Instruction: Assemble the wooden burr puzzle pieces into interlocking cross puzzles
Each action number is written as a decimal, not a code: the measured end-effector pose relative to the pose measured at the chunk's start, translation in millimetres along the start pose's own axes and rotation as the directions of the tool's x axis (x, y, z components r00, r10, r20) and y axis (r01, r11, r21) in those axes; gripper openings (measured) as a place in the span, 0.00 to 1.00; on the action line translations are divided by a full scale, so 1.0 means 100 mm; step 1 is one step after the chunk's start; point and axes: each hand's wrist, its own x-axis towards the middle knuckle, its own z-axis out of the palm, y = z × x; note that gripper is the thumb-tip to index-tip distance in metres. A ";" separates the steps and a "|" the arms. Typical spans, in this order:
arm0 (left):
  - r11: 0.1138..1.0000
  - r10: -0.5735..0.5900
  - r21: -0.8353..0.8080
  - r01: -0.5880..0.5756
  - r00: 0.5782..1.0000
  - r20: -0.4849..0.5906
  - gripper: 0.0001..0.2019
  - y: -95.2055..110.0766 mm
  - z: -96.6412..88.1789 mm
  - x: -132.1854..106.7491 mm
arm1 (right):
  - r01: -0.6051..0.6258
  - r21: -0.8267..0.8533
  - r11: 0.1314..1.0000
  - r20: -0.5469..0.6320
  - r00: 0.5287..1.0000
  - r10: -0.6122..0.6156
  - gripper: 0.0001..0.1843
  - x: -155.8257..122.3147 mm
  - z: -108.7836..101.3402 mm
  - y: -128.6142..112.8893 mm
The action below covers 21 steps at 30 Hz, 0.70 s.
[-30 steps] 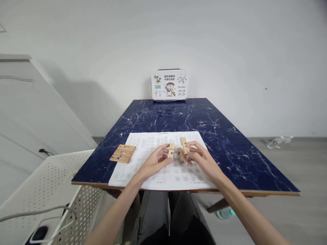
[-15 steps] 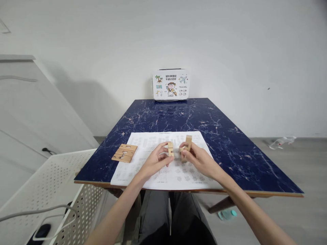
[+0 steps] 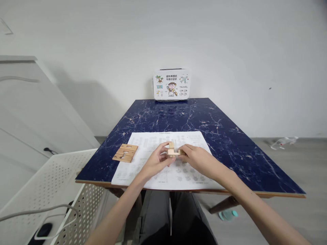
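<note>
Above the printed sheet [image 3: 150, 177], my left hand [image 3: 155, 161] pinches an upright notched wooden block [image 3: 171, 145] between thumb and fingers. My right hand [image 3: 195, 156] grips a second notched wooden block [image 3: 176, 152], which lies level and meets the first one crosswise. Whether the two notches are fitted together I cannot tell. The right fingers cover the right end of the second block. Over the sheet's left edge lies a flat set of slotted wooden pieces [image 3: 125, 153], side by side, with neither hand touching it.
A white case with cartoon prints [image 3: 171, 85] stands against the wall at the back of the blue marbled table [image 3: 178, 115]. To the left is a white perforated basket [image 3: 87, 200] with a cable [image 3: 38, 211]. Plastic bottles [image 3: 228, 214] lie on the floor at the right.
My right hand has moved left and turned its block from upright to level, bringing it against the block in my left hand. The left hand has stayed nearly in place.
</note>
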 end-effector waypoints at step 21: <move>1.000 0.008 0.003 -0.008 0.995 0.097 0.34 -0.06 -0.04 -0.01 | 0.125 -0.420 0.899 0.123 0.989 -0.080 0.07 0.10 -0.11 -0.07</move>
